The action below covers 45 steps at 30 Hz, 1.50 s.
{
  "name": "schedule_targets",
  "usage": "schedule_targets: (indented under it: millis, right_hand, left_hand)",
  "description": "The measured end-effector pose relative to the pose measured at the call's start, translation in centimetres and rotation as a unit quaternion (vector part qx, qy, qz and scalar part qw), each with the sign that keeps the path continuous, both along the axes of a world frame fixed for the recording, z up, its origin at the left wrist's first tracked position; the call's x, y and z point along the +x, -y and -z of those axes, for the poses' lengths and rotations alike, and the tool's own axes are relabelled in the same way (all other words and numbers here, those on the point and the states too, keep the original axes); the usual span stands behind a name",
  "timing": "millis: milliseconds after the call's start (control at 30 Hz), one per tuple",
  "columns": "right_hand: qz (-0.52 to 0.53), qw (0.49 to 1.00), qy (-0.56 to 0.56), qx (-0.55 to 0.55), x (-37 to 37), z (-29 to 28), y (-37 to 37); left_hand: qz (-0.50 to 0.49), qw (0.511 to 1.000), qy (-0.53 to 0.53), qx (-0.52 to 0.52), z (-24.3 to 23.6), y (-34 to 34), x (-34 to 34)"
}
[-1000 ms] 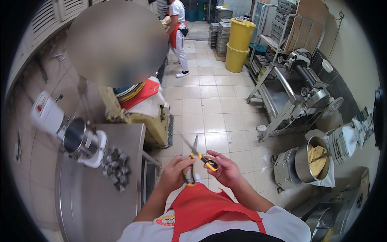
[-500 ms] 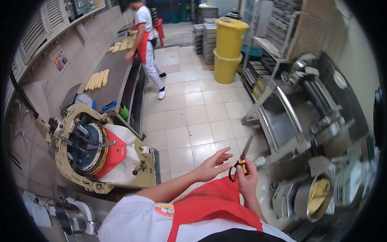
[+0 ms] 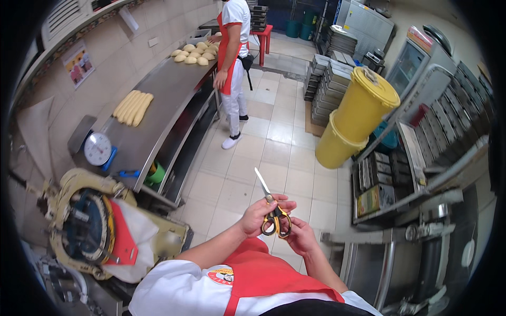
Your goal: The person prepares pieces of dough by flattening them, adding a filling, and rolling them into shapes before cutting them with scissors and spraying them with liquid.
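My left hand (image 3: 257, 215) is closed around the upper handles and pivot of black-and-yellow scissors (image 3: 262, 181), whose blades are shut and point away from me, up and slightly left. My right hand (image 3: 301, 237) is just right of and below it, fingers curled at the lower handle loop. Both hands are held in front of my red apron (image 3: 279, 284), above the tiled floor.
Left: a steel table (image 3: 168, 92) with dough logs (image 3: 132, 108), dough balls (image 3: 192, 55), a scale (image 3: 98, 148); a cream machine (image 3: 89, 226) nearby. A co-worker (image 3: 234, 73) stands beside the table. Right: yellow tubs (image 3: 363, 100), stacked pans (image 3: 324, 89), racks (image 3: 421, 147).
Half a second ago my left hand was open beside the scissors in my right; now it grips them, farther left. My view has swung, showing more of the table and back area.
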State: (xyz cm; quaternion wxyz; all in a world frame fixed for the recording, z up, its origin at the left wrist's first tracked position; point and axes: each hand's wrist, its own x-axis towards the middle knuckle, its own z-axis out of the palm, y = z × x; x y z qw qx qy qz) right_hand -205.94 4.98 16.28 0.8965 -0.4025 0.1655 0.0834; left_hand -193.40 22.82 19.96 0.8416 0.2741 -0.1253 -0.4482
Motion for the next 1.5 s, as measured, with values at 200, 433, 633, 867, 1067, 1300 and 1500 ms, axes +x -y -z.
schedule_targets:
  millis: [200,433,633,867,1067,1300,1500]
  right_hand:
    - [-0.016,0.986,0.118,0.113,19.3,-3.1,13.4]
    - [0.068,0.984,0.139,0.084,37.3,-9.2,24.5]
    - [0.066,0.973,0.213,0.065,59.2,-1.0,39.9]
    - [0.016,0.801,0.212,-0.559,92.8,-4.3,47.9]
    - [-0.237,0.938,0.130,-0.215,117.6,-5.2,52.7]
    - [-0.376,0.855,0.153,-0.323,147.4,-2.9,56.9]
    - [-0.228,0.765,0.205,-0.567,173.1,-9.9,62.5]
  left_hand:
    - [0.104,0.989,0.075,-0.076,-0.5,15.8,22.2]
    - [0.302,0.903,0.264,-0.154,-6.9,33.6,44.1]
    - [0.282,0.906,0.306,-0.072,-3.1,45.7,66.3]
    - [-0.221,0.938,0.052,0.262,-1.2,52.4,89.9]
    - [-0.409,0.893,0.040,0.184,0.4,53.8,111.6]
    - [-0.412,0.879,0.208,0.123,2.7,58.1,137.4]
    - [-0.473,0.804,0.293,0.210,-0.7,55.3,159.2]
